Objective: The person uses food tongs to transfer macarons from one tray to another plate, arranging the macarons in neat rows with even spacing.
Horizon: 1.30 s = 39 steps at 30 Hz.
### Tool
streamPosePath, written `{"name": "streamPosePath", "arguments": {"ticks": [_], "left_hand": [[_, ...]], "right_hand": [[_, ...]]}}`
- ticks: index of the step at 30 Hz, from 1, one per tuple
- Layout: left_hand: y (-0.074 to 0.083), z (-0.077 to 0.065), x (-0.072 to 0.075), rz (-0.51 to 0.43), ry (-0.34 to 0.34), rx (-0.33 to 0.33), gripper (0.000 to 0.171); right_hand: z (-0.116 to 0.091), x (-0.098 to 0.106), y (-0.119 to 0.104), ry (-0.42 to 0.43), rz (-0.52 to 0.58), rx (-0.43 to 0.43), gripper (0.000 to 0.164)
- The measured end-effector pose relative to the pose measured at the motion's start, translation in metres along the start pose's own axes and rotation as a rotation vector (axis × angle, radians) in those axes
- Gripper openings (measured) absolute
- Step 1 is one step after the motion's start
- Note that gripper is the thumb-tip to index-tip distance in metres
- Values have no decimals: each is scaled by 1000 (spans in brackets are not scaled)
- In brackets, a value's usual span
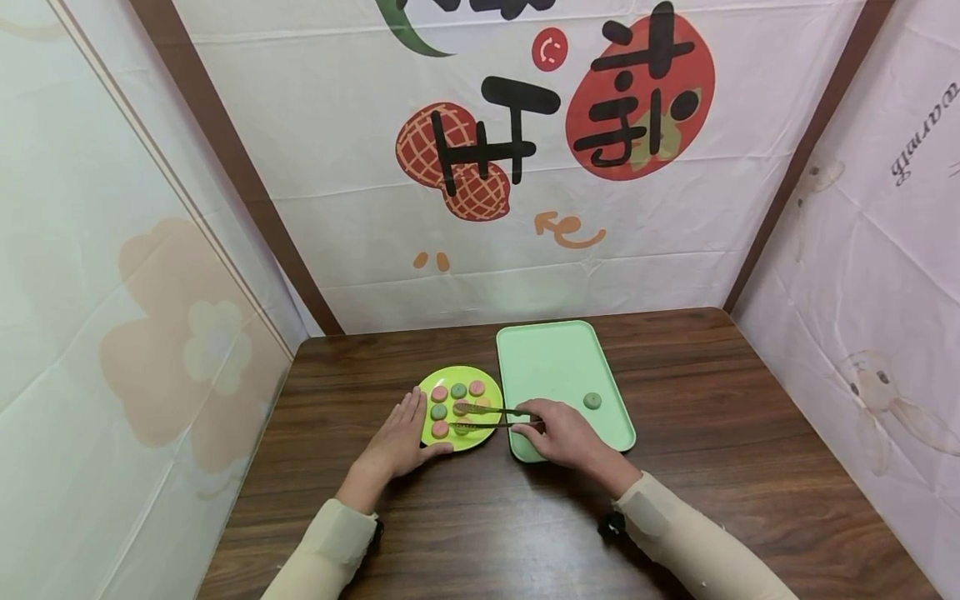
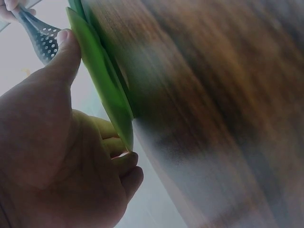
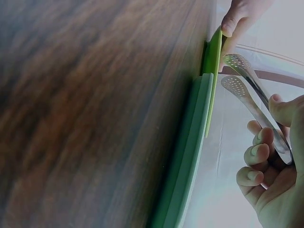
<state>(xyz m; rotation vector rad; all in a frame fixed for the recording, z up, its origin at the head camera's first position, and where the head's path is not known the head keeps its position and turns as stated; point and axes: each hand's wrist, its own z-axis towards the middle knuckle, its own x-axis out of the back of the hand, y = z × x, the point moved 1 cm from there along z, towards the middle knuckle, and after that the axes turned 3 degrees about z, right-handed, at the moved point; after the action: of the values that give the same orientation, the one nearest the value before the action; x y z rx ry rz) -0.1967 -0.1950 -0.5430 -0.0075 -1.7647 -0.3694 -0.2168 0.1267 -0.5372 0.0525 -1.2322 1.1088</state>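
Note:
My left hand (image 1: 399, 435) lies along the left and front rim of a round yellow-green plate (image 1: 491, 390), its fingers mostly straight and its thumb on the rim. Pink, green and yellow macarons sit on this plate, such as a green macaron (image 1: 458, 390) near the back. My right hand (image 1: 564, 433) grips metal tongs (image 3: 259, 114) by the handle end. Their two perforated ends stand apart above the macarons, overlapping several of them in the head view. On the mint-green tray (image 1: 551, 354), to the right of the plate, one green macaron (image 1: 592, 401) lies by itself.
Plate and tray stand side by side on a dark wooden table (image 1: 495, 525), the plate's right rim meeting the tray's left edge. Behind the table hangs a printed white cloth wall (image 1: 330, 150), with more cloth walls at left and right.

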Motion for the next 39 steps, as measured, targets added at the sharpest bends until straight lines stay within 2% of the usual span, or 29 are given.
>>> {"name": "streamPosePath", "arguments": {"ticks": [12,27,39], "left_hand": [[1,-2,-1,-6,-1,3,113],[1,-1,0,-10,4,0,113],[2,-1,-2,-7,7,6,114]], "right_hand": [[-7,3,3,18,-11,-17,27],[-18,15,9,75,-25,3,27],[-31,27,15,107,-38,-44,27]]}}
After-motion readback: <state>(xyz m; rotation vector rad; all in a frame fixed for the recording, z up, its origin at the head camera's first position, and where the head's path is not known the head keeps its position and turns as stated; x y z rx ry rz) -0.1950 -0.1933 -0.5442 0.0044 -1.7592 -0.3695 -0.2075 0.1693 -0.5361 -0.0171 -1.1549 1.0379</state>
